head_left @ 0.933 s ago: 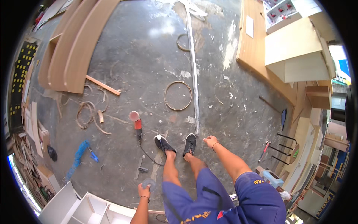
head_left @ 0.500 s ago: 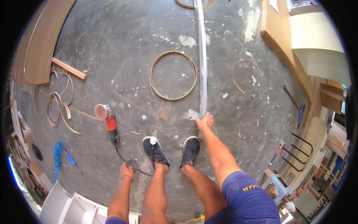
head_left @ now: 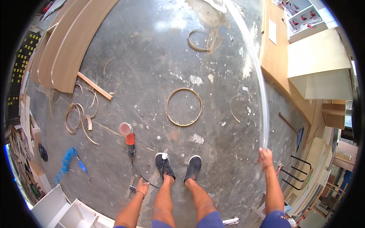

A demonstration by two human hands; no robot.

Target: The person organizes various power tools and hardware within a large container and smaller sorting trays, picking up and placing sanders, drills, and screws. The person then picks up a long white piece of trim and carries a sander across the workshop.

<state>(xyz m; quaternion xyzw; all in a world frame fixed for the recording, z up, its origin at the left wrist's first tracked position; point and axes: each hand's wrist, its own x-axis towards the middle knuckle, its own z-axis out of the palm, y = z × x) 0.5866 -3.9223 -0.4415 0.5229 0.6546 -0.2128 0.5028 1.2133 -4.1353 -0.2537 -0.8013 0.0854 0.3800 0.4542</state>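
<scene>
My right hand (head_left: 266, 157) is closed round the near end of a long pale, shiny strip (head_left: 261, 81), blurred by motion, which stretches away to the far side of the floor. My left hand (head_left: 142, 187), low beside my left shoe, grips a grey disc-like piece (head_left: 130, 186) with a dark knob, seen edge-on; its exact kind is unclear. A red-and-black angle grinder (head_left: 130, 140) lies ahead of that hand, and its dark cord (head_left: 142, 176) runs past the fingers. A white plug (head_left: 164, 156) rests on my left shoe.
Coiled edging strip (head_left: 166, 108) lies ahead, with a smaller coil (head_left: 189, 41) beyond. At left are loose strip coils (head_left: 67, 121), a wooden batten (head_left: 95, 86), curved panels (head_left: 62, 57) and a blue air hose (head_left: 67, 159). Wooden cabinets (head_left: 279, 53) and a black rack (head_left: 300, 171) line the right side.
My right hand has swung the long strip to the right. The disc in my left hand has turned from face-on to edge-on. The whole view has shifted, showing more of the far floor.
</scene>
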